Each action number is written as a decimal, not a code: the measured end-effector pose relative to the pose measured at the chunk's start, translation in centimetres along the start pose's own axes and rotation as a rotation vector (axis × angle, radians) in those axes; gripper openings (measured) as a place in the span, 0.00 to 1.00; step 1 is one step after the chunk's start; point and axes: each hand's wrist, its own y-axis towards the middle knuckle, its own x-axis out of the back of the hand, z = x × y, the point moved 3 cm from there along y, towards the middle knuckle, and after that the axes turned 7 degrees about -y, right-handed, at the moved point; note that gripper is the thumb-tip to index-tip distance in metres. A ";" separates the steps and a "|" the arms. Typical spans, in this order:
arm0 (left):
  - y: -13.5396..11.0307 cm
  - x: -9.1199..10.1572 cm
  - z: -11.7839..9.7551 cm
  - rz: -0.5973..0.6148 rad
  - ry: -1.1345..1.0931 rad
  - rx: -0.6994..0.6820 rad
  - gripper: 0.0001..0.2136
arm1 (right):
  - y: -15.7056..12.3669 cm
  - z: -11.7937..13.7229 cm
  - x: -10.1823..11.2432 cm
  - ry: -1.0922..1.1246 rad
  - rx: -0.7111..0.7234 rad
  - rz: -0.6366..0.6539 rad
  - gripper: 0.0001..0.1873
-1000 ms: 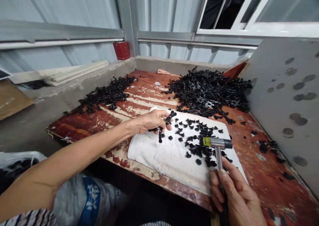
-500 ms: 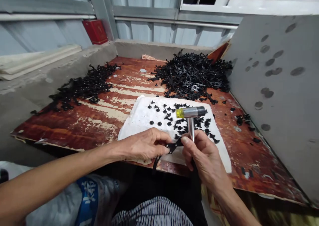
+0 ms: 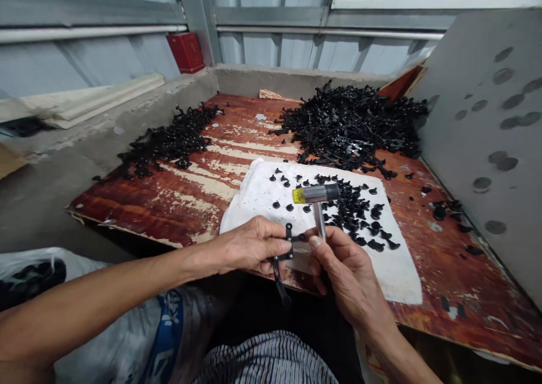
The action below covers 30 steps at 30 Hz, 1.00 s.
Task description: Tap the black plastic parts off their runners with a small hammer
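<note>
My left hand (image 3: 248,247) is closed on a black cross-shaped plastic strip piece (image 3: 284,256) at the near edge of the wooden board (image 3: 169,203). My right hand (image 3: 345,271) grips the shaft of a small metal hammer (image 3: 317,197) with a yellow band on its head, held upright. The thumb and forefinger of that hand also touch the black piece. Both hands meet over the front edge of a white cloth (image 3: 398,265) strewn with several small black caps (image 3: 351,212).
A big heap of black plastic strips (image 3: 355,127) lies at the back right of the board, a smaller heap (image 3: 165,144) at the back left. A grey spotted panel (image 3: 486,124) stands along the right. A red box (image 3: 185,51) sits on the ledge. Bags (image 3: 127,339) lie below left.
My left hand carried the black piece from the cloth's far left corner to the near edge. My right hand with the hammer came up to meet it. The piece now hangs more upright.
</note>
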 end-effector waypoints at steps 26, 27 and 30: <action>3.3 6.0 -0.6 -0.197 -0.027 -0.032 0.14 | 0.2 -1.9 1.2 0.206 -0.008 -0.149 0.18; 3.3 6.1 -0.6 -0.198 -0.027 -0.036 0.14 | 0.2 -1.9 1.2 0.205 -0.008 -0.149 0.17; 3.4 6.1 -0.5 -0.195 -0.021 -0.044 0.13 | 0.2 -1.8 1.2 0.200 -0.013 -0.145 0.17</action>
